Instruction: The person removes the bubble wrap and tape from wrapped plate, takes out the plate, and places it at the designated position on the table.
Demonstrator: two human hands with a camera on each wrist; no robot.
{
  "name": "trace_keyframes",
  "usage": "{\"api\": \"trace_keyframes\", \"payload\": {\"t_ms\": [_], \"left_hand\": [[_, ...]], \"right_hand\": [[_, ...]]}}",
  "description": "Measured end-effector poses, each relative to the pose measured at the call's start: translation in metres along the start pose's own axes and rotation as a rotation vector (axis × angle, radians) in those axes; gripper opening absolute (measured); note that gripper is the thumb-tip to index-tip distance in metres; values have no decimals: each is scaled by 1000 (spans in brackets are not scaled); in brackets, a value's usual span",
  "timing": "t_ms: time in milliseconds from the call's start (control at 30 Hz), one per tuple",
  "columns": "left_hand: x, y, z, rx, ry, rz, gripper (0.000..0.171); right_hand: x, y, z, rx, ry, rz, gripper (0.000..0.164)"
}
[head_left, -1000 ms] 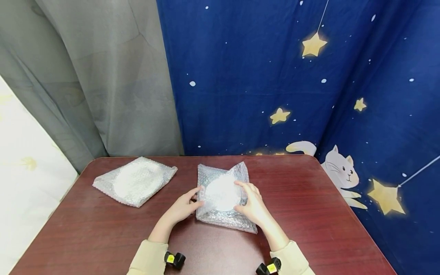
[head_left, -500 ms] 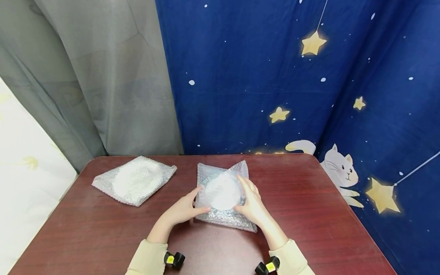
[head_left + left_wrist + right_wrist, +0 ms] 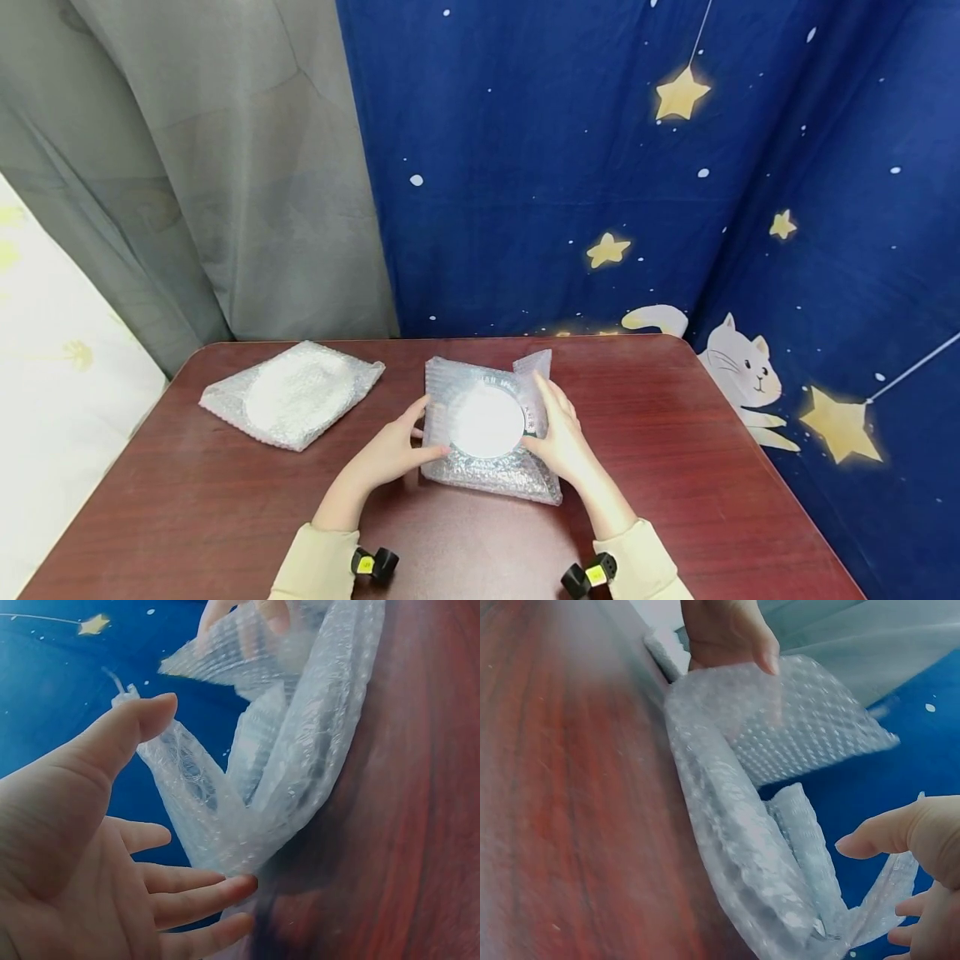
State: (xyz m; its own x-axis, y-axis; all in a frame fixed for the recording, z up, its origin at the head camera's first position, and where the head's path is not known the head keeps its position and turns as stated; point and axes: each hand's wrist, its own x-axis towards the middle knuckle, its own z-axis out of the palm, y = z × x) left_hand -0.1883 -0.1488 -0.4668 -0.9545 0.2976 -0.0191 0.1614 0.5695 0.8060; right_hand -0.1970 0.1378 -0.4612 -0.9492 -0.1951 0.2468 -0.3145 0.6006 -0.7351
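A clear bubble wrap packet [image 3: 491, 487] lies on the table between my hands. A round thing [image 3: 489, 422] shows through it, its white middle glaring, with a dark, lettered ring; its kind is unclear. My left hand [image 3: 392, 446] is at the packet's left edge, thumb laid over the plastic. In the left wrist view its fingers [image 3: 199, 889] are nearly straight and well apart from the thumb, around a raised flap [image 3: 184, 776]. My right hand [image 3: 558, 433] touches the right edge beside an upturned corner [image 3: 533, 363]. Its thumb [image 3: 877, 831] is spread from its fingers.
A second bubble-wrapped packet [image 3: 296, 396] with a round white content lies at the table's back left. The dark red wooden table [image 3: 675, 467] ends at a grey curtain [image 3: 285, 208] and a blue star-printed curtain [image 3: 540, 167]. Each sleeve carries a small black camera.
The wrap over the round thing has shifted: its upturned corner now stands further right, and the lettered ring shows more clearly. My left hand moved slightly left, my right slightly right.
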Motion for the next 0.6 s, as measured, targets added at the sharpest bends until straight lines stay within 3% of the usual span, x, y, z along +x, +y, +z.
{"api": "trace_keyframes", "payload": {"t_ms": [400, 600], "left_hand": [[-3, -8, -21, -6, 127, 36, 84], [-5, -16, -29, 17, 159, 17, 89]], "right_hand": [[6, 14, -23, 13, 43, 22, 96], [9, 24, -31, 3, 69, 40, 97]]}}
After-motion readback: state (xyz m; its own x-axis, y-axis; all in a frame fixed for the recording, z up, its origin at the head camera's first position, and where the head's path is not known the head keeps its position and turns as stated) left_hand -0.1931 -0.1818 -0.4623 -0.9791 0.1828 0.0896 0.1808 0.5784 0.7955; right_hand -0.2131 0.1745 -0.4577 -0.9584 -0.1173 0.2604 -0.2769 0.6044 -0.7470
